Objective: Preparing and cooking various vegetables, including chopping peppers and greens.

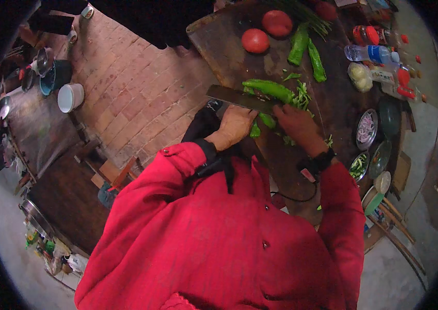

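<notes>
In my right hand point(298, 122) is the handle end of a wide-bladed kitchen knife point(238, 97), its dark blade reaching left across the wooden cutting board point(222, 46). My left hand point(236, 126) rests close against the blade with curled fingers, holding down a green pepper point(255, 130) that the hand and knife partly cover. Beyond the blade lies a long green pepper piece point(271, 88). Thin green pepper shreds point(302, 97) are heaped at its right end. Another cut green pepper piece point(267, 120) shows between my hands.
Two tomatoes point(256, 40) and more whole green peppers point(299, 44) lie farther up the board. To the right stand a plastic bottle point(371, 53), a bowl of sliced onion point(366, 130) and a bowl of cut greens point(359, 166). A white bucket point(71, 97) sits left on the brick floor point(126, 77).
</notes>
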`<state>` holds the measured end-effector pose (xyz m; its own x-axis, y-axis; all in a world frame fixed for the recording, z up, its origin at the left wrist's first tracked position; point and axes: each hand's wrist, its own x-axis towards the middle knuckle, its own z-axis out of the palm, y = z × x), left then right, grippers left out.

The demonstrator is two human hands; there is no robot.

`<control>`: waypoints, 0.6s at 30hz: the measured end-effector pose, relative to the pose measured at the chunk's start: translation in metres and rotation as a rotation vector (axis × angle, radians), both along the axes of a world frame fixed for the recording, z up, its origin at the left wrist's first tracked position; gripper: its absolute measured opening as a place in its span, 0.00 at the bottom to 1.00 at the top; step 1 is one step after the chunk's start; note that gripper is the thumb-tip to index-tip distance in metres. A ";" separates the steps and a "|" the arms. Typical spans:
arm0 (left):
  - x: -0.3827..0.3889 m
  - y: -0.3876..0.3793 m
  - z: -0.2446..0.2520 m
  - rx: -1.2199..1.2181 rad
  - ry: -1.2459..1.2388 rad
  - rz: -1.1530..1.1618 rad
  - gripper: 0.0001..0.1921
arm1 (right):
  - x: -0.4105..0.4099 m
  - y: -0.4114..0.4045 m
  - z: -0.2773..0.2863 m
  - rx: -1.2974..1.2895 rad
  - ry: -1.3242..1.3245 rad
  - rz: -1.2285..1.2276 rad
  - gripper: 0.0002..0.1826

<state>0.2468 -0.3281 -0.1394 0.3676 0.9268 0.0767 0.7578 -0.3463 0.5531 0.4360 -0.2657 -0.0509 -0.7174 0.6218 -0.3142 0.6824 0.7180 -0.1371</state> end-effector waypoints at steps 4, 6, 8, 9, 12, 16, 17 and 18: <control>-0.002 -0.003 -0.002 -0.032 -0.058 0.007 0.18 | -0.011 -0.001 -0.005 0.001 -0.032 0.006 0.16; -0.003 -0.002 0.001 -0.116 -0.032 -0.013 0.17 | -0.017 0.002 -0.002 -0.023 -0.005 -0.005 0.15; -0.004 0.000 0.008 -0.100 -0.044 -0.017 0.16 | -0.022 0.003 -0.012 -0.027 0.041 -0.008 0.14; -0.005 0.002 0.011 -0.081 -0.057 -0.022 0.15 | -0.024 0.005 -0.017 -0.028 0.085 -0.013 0.14; -0.006 0.008 0.014 -0.096 0.002 -0.073 0.14 | -0.034 0.015 -0.029 -0.050 0.225 -0.029 0.15; -0.004 0.006 0.006 -0.057 0.040 -0.070 0.14 | -0.033 0.012 -0.032 -0.051 0.247 -0.015 0.17; -0.002 0.008 0.009 -0.100 0.055 -0.081 0.13 | -0.035 0.009 -0.027 -0.036 0.254 -0.077 0.14; 0.000 0.011 0.011 -0.144 0.070 -0.094 0.13 | -0.036 0.007 -0.022 -0.021 0.260 -0.143 0.11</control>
<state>0.2465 -0.3171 -0.1286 0.4530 0.8876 -0.0830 0.7643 -0.3387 0.5488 0.4001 -0.2590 -0.0733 -0.6814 0.7173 -0.1457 0.7163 0.6126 -0.3342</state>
